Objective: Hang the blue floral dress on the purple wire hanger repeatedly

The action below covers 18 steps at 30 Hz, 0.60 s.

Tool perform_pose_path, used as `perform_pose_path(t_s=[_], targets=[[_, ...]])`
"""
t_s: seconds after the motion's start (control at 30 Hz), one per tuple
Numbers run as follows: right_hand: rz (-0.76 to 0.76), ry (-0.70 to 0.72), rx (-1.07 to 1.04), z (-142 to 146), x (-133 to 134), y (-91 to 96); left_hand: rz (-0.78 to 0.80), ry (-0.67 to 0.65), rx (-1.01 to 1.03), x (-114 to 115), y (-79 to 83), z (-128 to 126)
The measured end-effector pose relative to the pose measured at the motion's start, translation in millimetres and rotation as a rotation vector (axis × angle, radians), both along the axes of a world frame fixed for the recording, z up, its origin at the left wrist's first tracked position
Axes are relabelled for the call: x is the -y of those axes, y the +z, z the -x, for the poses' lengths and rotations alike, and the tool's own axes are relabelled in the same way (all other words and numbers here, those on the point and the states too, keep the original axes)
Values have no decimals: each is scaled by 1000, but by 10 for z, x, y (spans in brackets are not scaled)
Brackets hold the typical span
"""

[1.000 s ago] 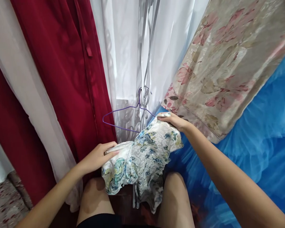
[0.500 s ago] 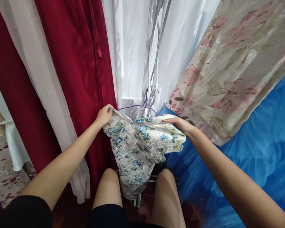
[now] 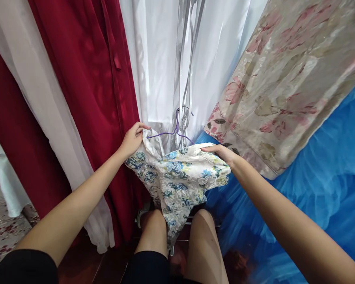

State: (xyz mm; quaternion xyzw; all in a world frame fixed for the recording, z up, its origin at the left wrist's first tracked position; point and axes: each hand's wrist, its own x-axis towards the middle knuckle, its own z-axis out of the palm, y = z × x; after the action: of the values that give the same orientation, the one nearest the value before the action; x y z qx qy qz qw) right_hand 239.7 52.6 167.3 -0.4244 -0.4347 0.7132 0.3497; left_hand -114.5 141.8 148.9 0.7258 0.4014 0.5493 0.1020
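A white garment with a blue and yellow floral print [image 3: 177, 177] hangs between my two hands, its lower part drooping between my knees. It looks like a dress or top; I cannot tell which. My left hand [image 3: 133, 139] pinches its upper left edge. On the other side, my right hand [image 3: 221, 154] grips the upper right edge, thumb on top and the other fingers hidden under the cloth. A purple wire hanger [image 3: 176, 128] sits at the garment's neckline, its arms running into the fabric and its hook pointing up in front of white cloth.
Dark red fabric [image 3: 85, 79] and a pale sheer panel [image 3: 38, 75] hang on the left. White cloth [image 3: 156, 59] with grey ribbons [image 3: 182, 51] hangs straight ahead. To the right are a beige floral garment [image 3: 272, 102] and blue tulle [image 3: 301, 189].
My left hand has shifted its hold on the garment's left edge, lifting the cloth higher around the hanger's left arm. My left knee has moved right, against the garment's lower part.
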Motion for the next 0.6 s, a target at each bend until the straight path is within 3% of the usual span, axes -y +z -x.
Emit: perform_pose_path(t_s=[0.07, 0.17, 0.27, 0.33, 0.4, 0.5, 0.6], targets=[[-49, -27, -29, -61, 29, -56, 8, 119, -35, 53, 106, -92], [-230, -124, -76, -215, 129, -286, 30, 273, -44, 180, 128, -97], [-357, -284, 12, -401, 257, -582, 30, 143, -67, 388, 48, -40], [-403, -384, 62, -499, 295, -678, -32, 74, -167, 544, -9, -36], [-450, -492, 47, -530, 270, -615, -89, 67, -273, 655, -35, -72], [-521, -667, -44, -389, 196, -273, -144, 124, -269, 645, -15, -137], [-631, -657, -96, -27, 329, 94, -178, 177, -165, 460, -1, -126]])
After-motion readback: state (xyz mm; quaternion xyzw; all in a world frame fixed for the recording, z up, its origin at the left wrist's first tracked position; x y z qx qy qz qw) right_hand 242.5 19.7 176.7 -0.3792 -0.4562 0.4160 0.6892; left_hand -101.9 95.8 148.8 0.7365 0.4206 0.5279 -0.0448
